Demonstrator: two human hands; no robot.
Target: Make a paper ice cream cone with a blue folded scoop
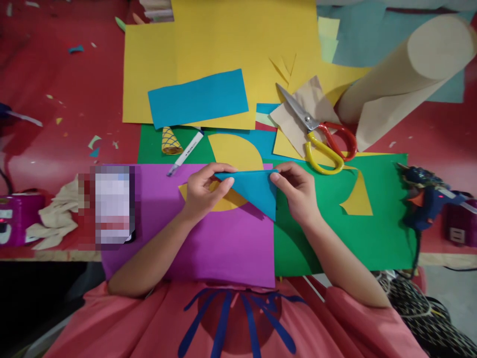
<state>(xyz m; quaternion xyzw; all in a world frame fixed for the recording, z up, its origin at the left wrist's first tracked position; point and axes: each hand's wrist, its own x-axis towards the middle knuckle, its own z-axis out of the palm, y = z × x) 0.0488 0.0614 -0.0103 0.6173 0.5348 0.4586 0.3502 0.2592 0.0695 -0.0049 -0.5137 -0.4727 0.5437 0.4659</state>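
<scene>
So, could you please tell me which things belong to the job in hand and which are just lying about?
Probably the job's: blue paper, pinched by the left hand and right hand; scissors; marker; blue strip beyond the hands.

Probably just lying about: crumpled beige material at the left; small blue scrap at the upper left.

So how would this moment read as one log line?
left hand: pinches blue paper | right hand: pinches same paper | scissors: lying unheld

A red table (pixel 28 114) bore a broad green sheet (pixel 387 238), a purple sheet (pixel 223 253) overlapping its left part, and yellow sheets (pixel 149 54) farther back. Small paper scraps (pixel 76 49) dotted the left side; a cream paper roll (pixel 391 64) was at right.
</scene>
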